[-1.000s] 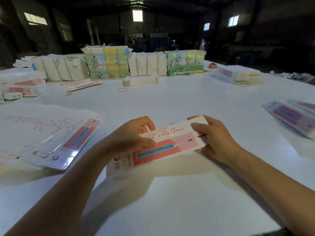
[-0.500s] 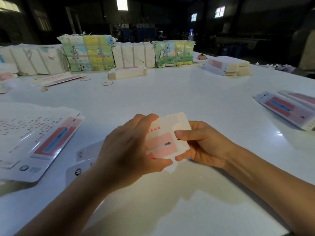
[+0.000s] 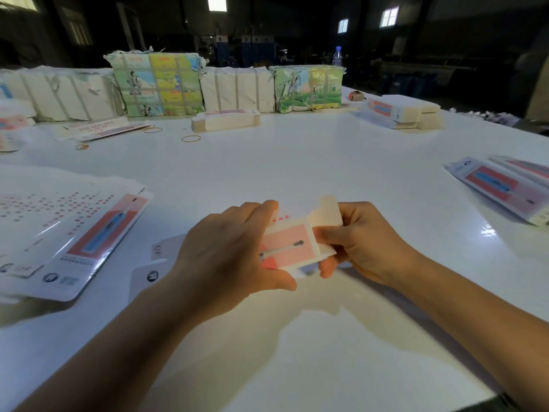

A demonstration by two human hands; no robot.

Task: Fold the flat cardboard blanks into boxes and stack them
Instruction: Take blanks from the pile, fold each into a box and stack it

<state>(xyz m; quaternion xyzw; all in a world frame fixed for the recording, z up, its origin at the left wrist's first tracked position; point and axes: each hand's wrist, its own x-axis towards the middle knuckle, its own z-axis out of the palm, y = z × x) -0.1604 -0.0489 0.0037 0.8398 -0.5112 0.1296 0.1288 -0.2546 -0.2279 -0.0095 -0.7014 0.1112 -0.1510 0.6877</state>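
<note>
Bare forearms, no sleeves visible

White table [image 3: 297,173] — glossy top. Left edge: spread pile of flat blanks [image 3: 68,233]. Right edge: further flat blanks [image 3: 505,188]. Far edge: row of strapped bundles [image 3: 157,84], one low stack of blanks [image 3: 225,120], a larger stack [image 3: 401,111] toward the far right corner — loose rubber bands [image 3: 191,139] near.

Head view — forward and down, close over table [image 3: 297,173]
</note>
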